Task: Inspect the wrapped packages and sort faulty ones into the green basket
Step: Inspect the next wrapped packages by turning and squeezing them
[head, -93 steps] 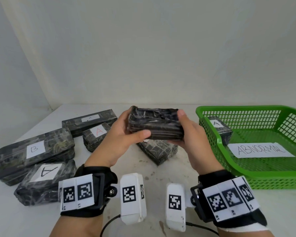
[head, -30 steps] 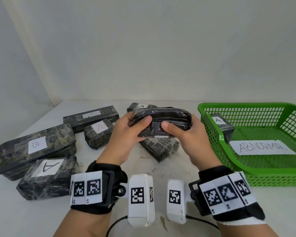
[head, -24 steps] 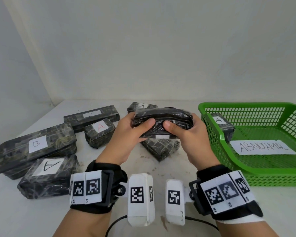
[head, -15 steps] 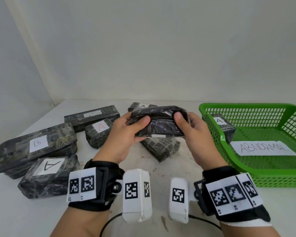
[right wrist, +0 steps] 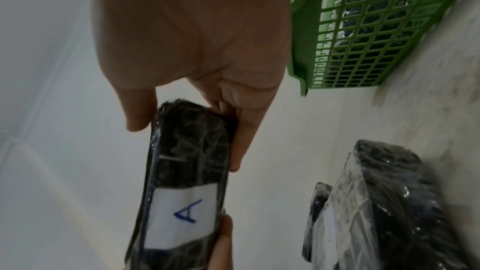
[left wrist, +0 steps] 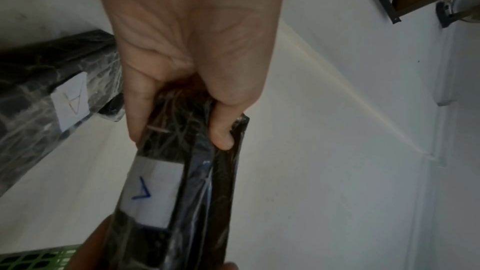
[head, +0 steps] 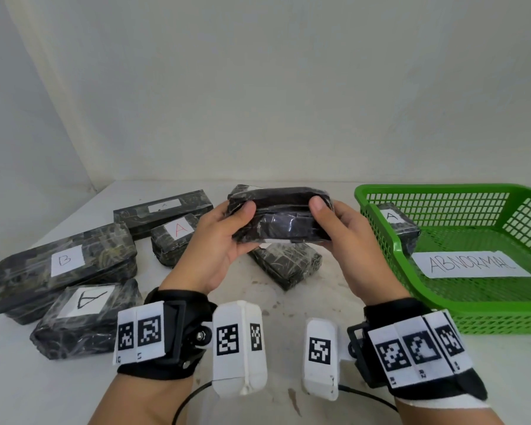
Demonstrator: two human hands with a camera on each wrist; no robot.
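Observation:
A black plastic-wrapped package [head: 281, 219] hangs in the air over the table, held at both ends. My left hand [head: 224, 237] grips its left end, thumb on top; my right hand [head: 341, 228] grips the right end the same way. Its white label with a blue "A" [right wrist: 182, 215] faces down and away, and shows in both wrist views [left wrist: 153, 190]. The green basket [head: 380, 228] stands right of my right hand. It holds one wrapped package marked "A" [head: 396, 222] and a paper sign reading ABNORMAL [head: 472, 265].
Several wrapped packages lie on the white table: a long one marked "B" [head: 62, 265], one marked "A" [head: 83, 314] near the front left, a red "A" one [head: 175, 237], a long one [head: 163, 210] behind, and one [head: 285, 265] under my hands. A wall stands behind.
Both hands have turned the package over between them and lowered it slightly. The thumbs moved from the near face to the top edge. Nothing else on the table moved.

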